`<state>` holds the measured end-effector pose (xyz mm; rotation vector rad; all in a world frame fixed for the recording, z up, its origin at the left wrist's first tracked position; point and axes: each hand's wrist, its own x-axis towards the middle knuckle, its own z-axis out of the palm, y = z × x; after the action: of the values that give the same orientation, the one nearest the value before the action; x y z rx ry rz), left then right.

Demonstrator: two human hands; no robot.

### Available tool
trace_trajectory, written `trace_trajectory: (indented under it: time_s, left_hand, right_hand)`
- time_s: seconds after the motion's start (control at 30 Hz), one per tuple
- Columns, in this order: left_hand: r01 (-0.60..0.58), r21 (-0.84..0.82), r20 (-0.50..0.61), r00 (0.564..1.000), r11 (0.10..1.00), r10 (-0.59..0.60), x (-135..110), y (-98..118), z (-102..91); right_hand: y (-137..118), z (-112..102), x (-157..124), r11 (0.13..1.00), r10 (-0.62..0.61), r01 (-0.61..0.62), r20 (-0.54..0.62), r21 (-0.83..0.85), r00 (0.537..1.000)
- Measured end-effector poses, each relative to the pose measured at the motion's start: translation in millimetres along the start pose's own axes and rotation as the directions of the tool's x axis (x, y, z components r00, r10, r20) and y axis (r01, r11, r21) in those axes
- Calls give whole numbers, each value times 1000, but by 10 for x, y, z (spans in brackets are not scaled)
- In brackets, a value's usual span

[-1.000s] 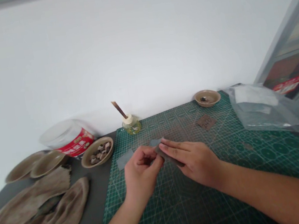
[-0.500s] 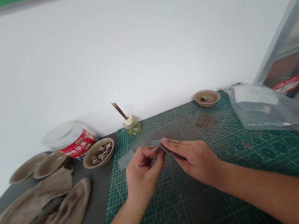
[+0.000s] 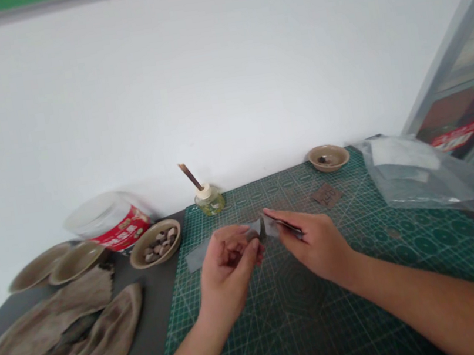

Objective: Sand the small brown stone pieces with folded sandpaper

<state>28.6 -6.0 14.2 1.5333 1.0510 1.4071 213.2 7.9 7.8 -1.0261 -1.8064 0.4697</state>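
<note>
Both hands hover over the green cutting mat (image 3: 361, 295), near its middle. My right hand (image 3: 318, 242) pinches a small folded grey sheet (image 3: 271, 226), likely sandpaper, between thumb and fingers. My left hand (image 3: 228, 270) is curled closed right beside it, fingertips touching something small that I cannot make out. Another grey sheet (image 3: 198, 257) lies flat on the mat just left of my left hand. A small brown piece (image 3: 327, 194) lies on the mat further back.
A bowl of small stones or nuts (image 3: 156, 243), two stacked dishes (image 3: 56, 265) and a red-labelled tub (image 3: 108, 222) stand at the back left. Brown cloths (image 3: 60, 334) lie at the left. A small bottle with a stick (image 3: 208, 198), another bowl (image 3: 328, 157) and a plastic bag (image 3: 423, 173) stand behind.
My right hand has lifted and tilted the grey sheet up from lying flat under its fingers. My left hand has stayed curled beside it, moving slightly.
</note>
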Motion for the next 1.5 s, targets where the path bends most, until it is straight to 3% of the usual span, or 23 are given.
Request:
trace_trajectory:
  time_s: [0.2, 0.3, 0.5, 0.7, 0.87, 1.17, 1.33, 1.5]
  left_hand:
    - [56, -69, 26, 998, 996, -54, 50, -26, -5]
    - [101, -2, 45, 994, 995, -100, 56, -53, -15]
    - [30, 291, 47, 998, 956, -46, 36, -55, -31]
    - [11, 377, 27, 999, 926, -23, 12, -32, -33]
    - [18, 327, 6, 1000, 945, -22, -13, 11, -13]
    - [-30, 318, -33, 999, 948, 42, -66, 69, 1]
    - [-32, 269, -37, 998, 962, 43, -86, 95, 22]
    - [-69, 290, -60, 994, 954, 90, -106, 104, 24]
  right_hand:
    - [-26, -1, -7, 999, -17, 19, -79, 32, 997]
    - [-33, -2, -22, 998, -67, 68, -74, 7, 995]
    - [-95, 9, -83, 945, -303, 309, 67, -107, 951]
    - [-95, 74, -148, 859, -420, 445, 150, -254, 895]
    - [-86, 72, -144, 865, -405, 419, 109, -276, 908]
    - [-156, 26, -140, 865, -454, 461, 82, -199, 887]
    - [-206, 5, -153, 946, -300, 305, 63, -107, 952]
    - [-189, 15, -163, 958, -277, 283, 100, -50, 956]
